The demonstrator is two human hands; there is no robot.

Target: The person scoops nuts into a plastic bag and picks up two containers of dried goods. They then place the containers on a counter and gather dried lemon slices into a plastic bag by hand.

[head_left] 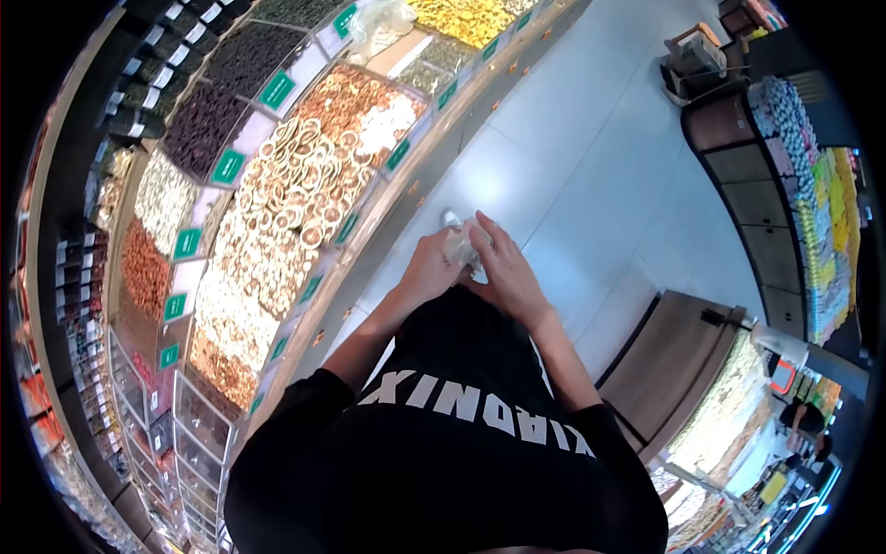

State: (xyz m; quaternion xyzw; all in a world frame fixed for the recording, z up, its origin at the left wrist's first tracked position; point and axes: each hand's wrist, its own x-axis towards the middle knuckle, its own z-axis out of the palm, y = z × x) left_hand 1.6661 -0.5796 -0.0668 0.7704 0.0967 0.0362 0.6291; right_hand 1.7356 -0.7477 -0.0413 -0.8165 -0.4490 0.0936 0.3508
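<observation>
In the head view, both my hands meet in front of my waist around a small piece of crumpled translucent plastic [459, 246]. My left hand [432, 263] has its fingers curled and pressed against the plastic's left side. On the other side, my right hand [506, 275] grips it with bent fingers and the thumb below. Whether anything is inside the plastic is hidden by the fingers. Just beyond the hands, the tip of a light shoe [450, 217] shows on the floor.
To my left runs a long display counter with dried slices [295, 175], dark dried goods [208, 120] and green price tags [277, 90]. A clear plastic bag [378, 26] lies on its far part. Shelving [757, 212] curves along the right; a brown cabinet [669, 360] stands nearer. Tiled floor [591, 157] lies between.
</observation>
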